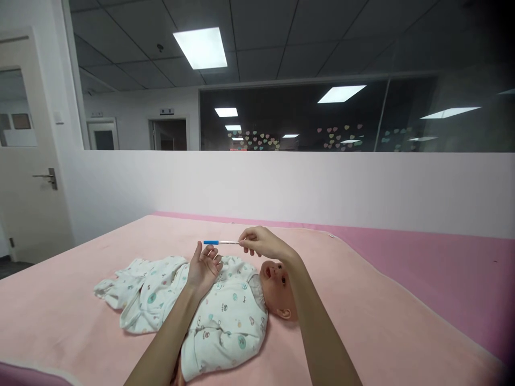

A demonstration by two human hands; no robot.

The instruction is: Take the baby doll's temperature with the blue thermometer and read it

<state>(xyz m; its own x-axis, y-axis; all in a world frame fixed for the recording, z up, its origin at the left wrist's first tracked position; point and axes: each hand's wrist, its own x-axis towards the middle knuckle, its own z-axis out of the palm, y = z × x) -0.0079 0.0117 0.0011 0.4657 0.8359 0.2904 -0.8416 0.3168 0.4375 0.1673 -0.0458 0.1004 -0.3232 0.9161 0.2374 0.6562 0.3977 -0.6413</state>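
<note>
My right hand point(257, 242) pinches the right end of a slim thermometer point(228, 242), white along its shaft with a blue left end. It is held level above a baby doll. Just below the blue end is my left hand point(205, 268), palm up with fingers loosely curled and apart, holding nothing. Whether a fingertip touches the blue end I cannot tell. The baby doll point(229, 321) lies on its back in a white patterned suit, head point(277, 292) to the right. My right forearm hides part of the head, and my left forearm crosses in front of the suit.
Under the doll is a peach-pink sheet point(354, 321) over a darker pink mat point(454, 268). Behind it runs a low white wall point(322, 187) with a wide window above. A door point(32, 177) stands at the left.
</note>
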